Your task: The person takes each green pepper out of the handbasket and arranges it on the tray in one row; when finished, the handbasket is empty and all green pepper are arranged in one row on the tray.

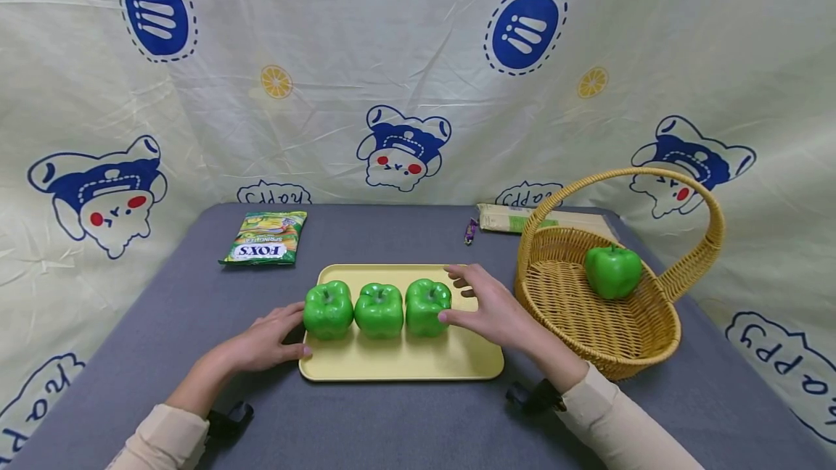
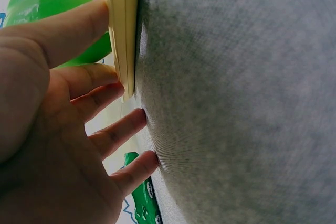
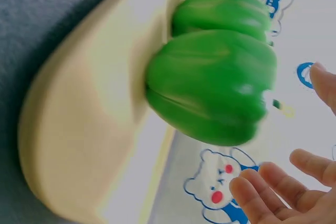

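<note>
Three green bell peppers stand in a row on a pale yellow tray: the left pepper, the middle pepper and the right pepper. My left hand touches the tray's left edge, thumb at the rim and fingers spread along the side, as the left wrist view shows. Over the tray's right half, my right hand is beside the right pepper with fingers parted. In the right wrist view a gap shows between those fingers and the nearest pepper; nothing is held.
A wicker basket with a tall handle stands to the right, holding another green pepper. Behind the tray lie a green snack bag at left, a small purple wrapped candy and a long beige package. A printed curtain hangs behind.
</note>
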